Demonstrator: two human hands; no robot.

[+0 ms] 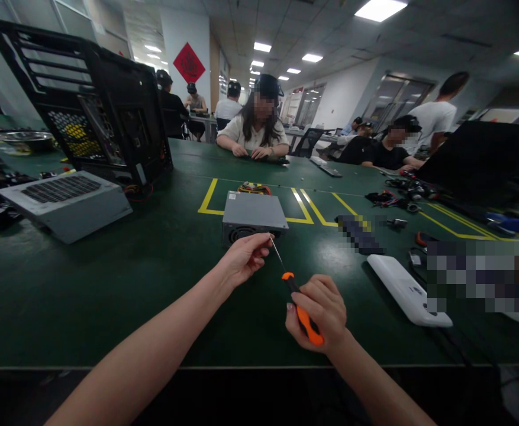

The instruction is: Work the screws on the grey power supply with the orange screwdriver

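Note:
A screwdriver (304, 319) with an orange and black handle is gripped in my right hand (321, 310), its thin shaft slanting up and left. My left hand (247, 258) pinches at the shaft's tip, thumb and forefinger together; whether a small screw is between them is too fine to make out. Just beyond the fingertips, a grey computer power supply (254, 210) lies on the green table (174, 284), its fan grille towards me and partly hidden by my left hand. Coloured cables (254, 189) bunch behind it.
To the left stand a black computer case (126, 112) and a grey metal cover (64, 198). A white power bank-like device (408, 290), a dark phone-like slab (357, 234) and loose cables (401, 192) lie on the right. Opposite sits a person (254, 127) with both hands on the table.

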